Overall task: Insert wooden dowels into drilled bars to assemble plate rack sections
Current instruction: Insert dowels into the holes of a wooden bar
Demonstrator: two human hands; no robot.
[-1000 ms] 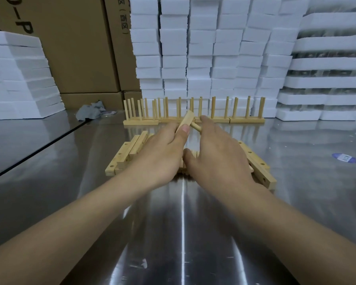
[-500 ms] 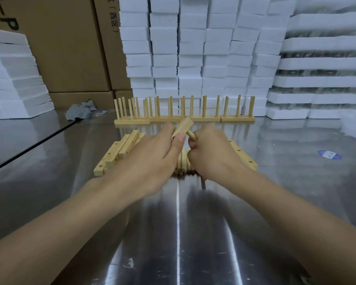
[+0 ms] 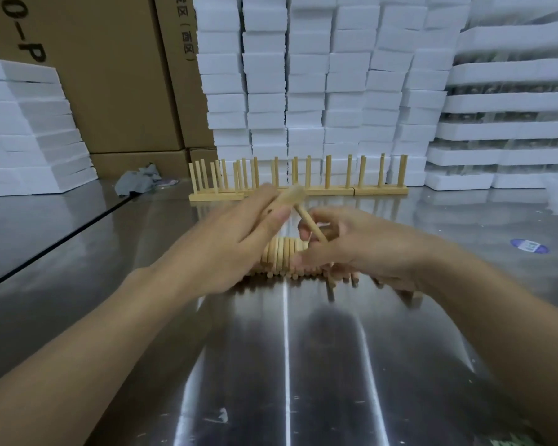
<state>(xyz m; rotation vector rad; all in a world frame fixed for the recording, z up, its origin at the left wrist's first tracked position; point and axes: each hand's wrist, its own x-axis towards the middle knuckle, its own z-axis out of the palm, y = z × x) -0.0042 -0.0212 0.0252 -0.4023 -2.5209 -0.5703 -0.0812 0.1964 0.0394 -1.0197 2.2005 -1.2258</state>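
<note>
My left hand (image 3: 226, 239) holds a drilled wooden bar (image 3: 290, 196) raised off the table, its far end blurred. My right hand (image 3: 361, 249) pinches a wooden dowel (image 3: 310, 225) whose upper end meets the bar's underside. Under both hands lies a pile of loose dowels (image 3: 284, 255) on the steel table (image 3: 284, 349). Several finished rack sections (image 3: 303, 185), bars with upright dowels, stand in a row behind. The loose bars seen earlier are hidden by my hands.
White foam blocks (image 3: 303, 85) are stacked along the back and at the left (image 3: 29, 130). Cardboard boxes (image 3: 110, 75) stand at the back left, with a crumpled grey cloth (image 3: 136, 183) in front. A blue sticker (image 3: 529, 246) lies at the right.
My right hand closed on a dowel, drew back to the right and brought it up against the bar. My left hand kept the bar raised. The view shifted slightly.
</note>
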